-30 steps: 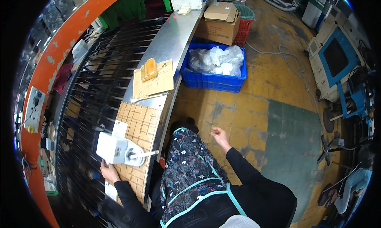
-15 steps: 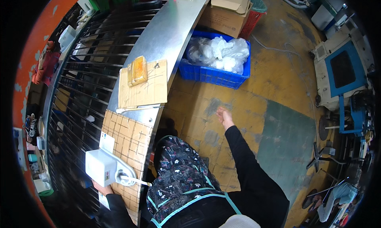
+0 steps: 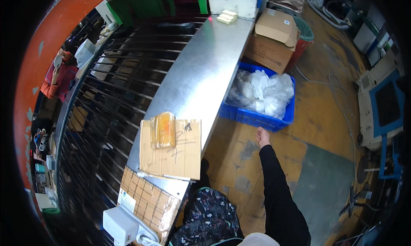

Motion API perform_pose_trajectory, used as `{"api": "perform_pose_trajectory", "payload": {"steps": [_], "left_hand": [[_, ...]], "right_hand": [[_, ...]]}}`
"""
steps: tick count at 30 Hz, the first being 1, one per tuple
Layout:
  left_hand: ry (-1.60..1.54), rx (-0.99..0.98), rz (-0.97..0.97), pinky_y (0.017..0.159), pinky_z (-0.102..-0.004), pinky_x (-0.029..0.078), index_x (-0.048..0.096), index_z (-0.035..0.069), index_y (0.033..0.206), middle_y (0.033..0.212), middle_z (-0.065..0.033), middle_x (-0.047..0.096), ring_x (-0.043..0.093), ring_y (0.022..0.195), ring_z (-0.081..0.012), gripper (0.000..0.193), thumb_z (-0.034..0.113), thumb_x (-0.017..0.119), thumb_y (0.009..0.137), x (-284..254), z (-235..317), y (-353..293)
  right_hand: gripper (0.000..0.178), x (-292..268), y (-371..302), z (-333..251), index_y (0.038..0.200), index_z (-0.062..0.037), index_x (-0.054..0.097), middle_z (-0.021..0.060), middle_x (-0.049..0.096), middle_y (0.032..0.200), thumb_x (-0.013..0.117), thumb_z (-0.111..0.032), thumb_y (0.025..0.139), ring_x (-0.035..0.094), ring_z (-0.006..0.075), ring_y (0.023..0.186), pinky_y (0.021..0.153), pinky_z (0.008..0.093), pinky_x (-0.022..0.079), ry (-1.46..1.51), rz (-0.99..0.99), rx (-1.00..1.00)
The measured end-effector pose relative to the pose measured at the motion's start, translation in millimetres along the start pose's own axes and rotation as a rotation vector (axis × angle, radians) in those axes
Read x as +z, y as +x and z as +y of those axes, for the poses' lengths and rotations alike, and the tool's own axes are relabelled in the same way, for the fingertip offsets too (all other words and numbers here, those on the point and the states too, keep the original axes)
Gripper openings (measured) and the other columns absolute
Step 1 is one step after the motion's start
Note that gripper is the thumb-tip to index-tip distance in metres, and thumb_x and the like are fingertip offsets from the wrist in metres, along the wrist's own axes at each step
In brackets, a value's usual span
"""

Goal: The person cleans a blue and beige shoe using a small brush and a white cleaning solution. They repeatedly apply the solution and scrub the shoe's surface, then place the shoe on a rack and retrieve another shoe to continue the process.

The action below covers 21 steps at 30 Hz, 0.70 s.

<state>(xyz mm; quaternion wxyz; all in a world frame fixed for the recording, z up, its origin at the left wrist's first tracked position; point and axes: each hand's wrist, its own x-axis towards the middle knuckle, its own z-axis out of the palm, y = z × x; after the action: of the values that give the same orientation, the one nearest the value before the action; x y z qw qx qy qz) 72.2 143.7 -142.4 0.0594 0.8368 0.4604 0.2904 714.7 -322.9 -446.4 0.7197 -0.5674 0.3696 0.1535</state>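
Note:
My right hand [image 3: 263,137] is stretched forward over the floor, its fingers loosely bent and nothing in them. It is nearest to a blue plastic crate [image 3: 257,118] holding crumpled clear plastic bags [image 3: 261,91]; I cannot tell whether it touches the crate. My left hand is out of view. A white boxy device [image 3: 120,225] with a curved white part lies on a taped cardboard sheet [image 3: 150,199] at the lower left. Farther up the bench, an amber, tape-wrapped block [image 3: 163,130] sits on a second cardboard piece [image 3: 187,154].
The long metal bench [image 3: 188,79] carries small pale blocks [image 3: 227,17] at its far end. Dark rails [image 3: 115,83] run along its left. Behind the crate stand a cardboard box [image 3: 269,51] and a red basket. A person [image 3: 58,76] works at far left; a machine [image 3: 381,102] stands right.
The view has shifted forward, so the bench things sit lower. My right arm reaches nearer the blue crate. My left hand, before beside the white device, has gone out of view.

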Motion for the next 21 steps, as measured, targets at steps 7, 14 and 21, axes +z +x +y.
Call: {"api": "perform_pose_trajectory", "payload": {"steps": [7,14,21], "left_hand": [[0.097,-0.089,-0.004,0.085,-0.0413,0.048,0.064,-0.003,0.105,0.100,-0.0193,0.065,0.062,0.095,-0.0345,0.036,0.022,0.068,0.079,-11.6,-1.6,-9.2],[0.157,-0.137,-0.046,0.085,-0.0411,0.048,0.064,-0.002,0.104,0.100,-0.0192,0.065,0.062,0.095,-0.0345,0.035,0.022,0.067,0.080,-16.7,2.6,-8.4],[0.205,-0.163,-0.059,0.085,-0.0408,0.048,0.065,-0.002,0.104,0.099,-0.0191,0.065,0.062,0.096,-0.0346,0.033,0.022,0.066,0.080,-10.5,8.8,-0.5]], "right_hand": [[0.010,40.9,92.6,-28.6,0.082,-0.0098,0.062,0.0015,0.058,0.071,0.063,-0.019,0.081,0.056,0.0141,0.055,0.037,0.0249,0.032,0.006,0.027,-0.143],[0.043,72.8,130.3,-38.5,0.124,-0.0109,0.060,0.0013,0.062,0.103,0.065,-0.026,0.084,0.055,0.0141,0.079,0.057,0.0254,0.039,-0.041,0.011,-0.212],[0.068,81.8,157.4,-59.4,0.140,-0.0110,0.042,0.0081,0.038,0.142,0.066,-0.040,0.083,0.042,0.0294,0.123,0.101,0.0413,0.031,0.267,-0.112,-0.154]]}}
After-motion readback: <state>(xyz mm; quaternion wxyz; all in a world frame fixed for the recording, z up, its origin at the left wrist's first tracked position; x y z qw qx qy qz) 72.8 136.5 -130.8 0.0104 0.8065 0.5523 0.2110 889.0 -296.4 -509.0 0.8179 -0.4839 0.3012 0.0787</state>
